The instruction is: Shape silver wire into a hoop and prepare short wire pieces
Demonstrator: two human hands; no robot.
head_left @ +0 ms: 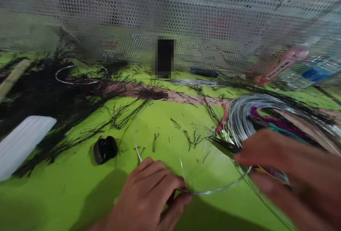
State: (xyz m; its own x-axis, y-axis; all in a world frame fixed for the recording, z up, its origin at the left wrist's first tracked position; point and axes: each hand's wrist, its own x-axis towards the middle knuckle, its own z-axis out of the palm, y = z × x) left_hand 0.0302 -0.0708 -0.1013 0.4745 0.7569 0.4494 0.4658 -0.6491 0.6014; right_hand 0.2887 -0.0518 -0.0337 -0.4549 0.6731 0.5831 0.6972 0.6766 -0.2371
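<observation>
My left hand is closed, its thumb and fingertips pinching a thin silvery wire just above the green table. The wire curves up to the left past the hand and also runs right, toward my right hand. A short end sticks up from the pinch. My right hand is wrapped round dark-tipped pliers, whose narrow jaws point left; most of the handles are hidden by the fingers. Behind and beside the right hand lies a large coil of silvery wire, with a pink tie on it.
A small black case sits left of my left hand. Bundles of thin black twigs or wires cover the left side, with a white object on top. A wire ring lies farther back. Perforated metal mesh borders the table; a pink bottle lies right.
</observation>
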